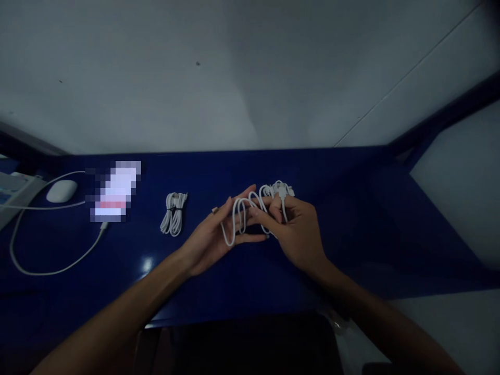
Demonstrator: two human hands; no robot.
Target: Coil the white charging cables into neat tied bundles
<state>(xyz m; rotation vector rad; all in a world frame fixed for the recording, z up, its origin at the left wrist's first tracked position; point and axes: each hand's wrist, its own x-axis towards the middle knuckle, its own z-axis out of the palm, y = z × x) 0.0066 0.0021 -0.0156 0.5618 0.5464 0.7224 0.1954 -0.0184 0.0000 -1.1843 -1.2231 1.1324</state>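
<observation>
Over the blue table (351, 219) both hands hold a loose white cable (250, 208) looped in several turns. My left hand (213, 237) lies palm up with fingers extended, and the loops hang across its fingers. My right hand (295, 226) pinches the cable's plug end near the top of the loops. A second white cable (173, 213), coiled and tied into a neat bundle, lies on the table to the left of my left hand.
A white mouse (61, 191) sits at the far left. A blurred-out flat object (113, 191) lies beside it with a long white cord (47, 268) curving from it. A pale device edge (11, 195) shows at the left border. White walls enclose the table.
</observation>
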